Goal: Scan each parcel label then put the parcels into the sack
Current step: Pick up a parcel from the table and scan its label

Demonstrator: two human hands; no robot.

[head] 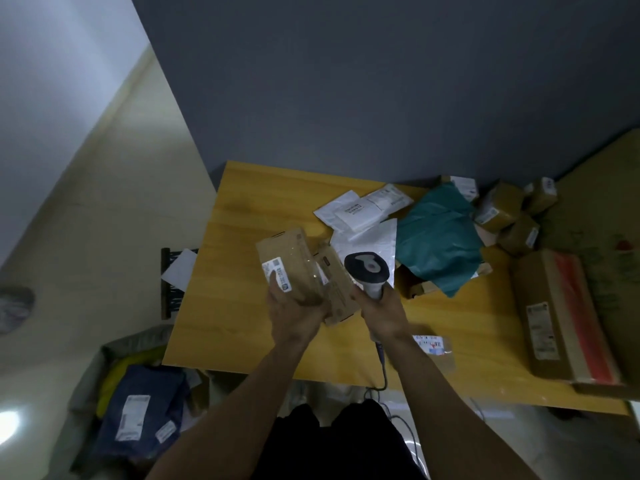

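- The left hand (294,317) is gripping a brown cardboard parcel (298,261) from its near end, fingers underneath and thumb on top, holding it above the bench (263,199).
- The parcel's long axis is running away from the person. Its white label (277,273) is sitting along the left edge of the upper face, with the thumb tip touching the label's near part.
- The right hand (382,315) is wrapping around the handle of the scanner (367,270), whose head is sitting just right of the parcel, so the label is lying to the scanner's left, across the box top.
- Whether the scanner window is facing the label, I cannot tell; it probably needs turning leftward.
- A second carton (341,296) is lying between the two hands.
- The sack (83,393) is standing on the floor down-left of the bench, nearer the left hand.
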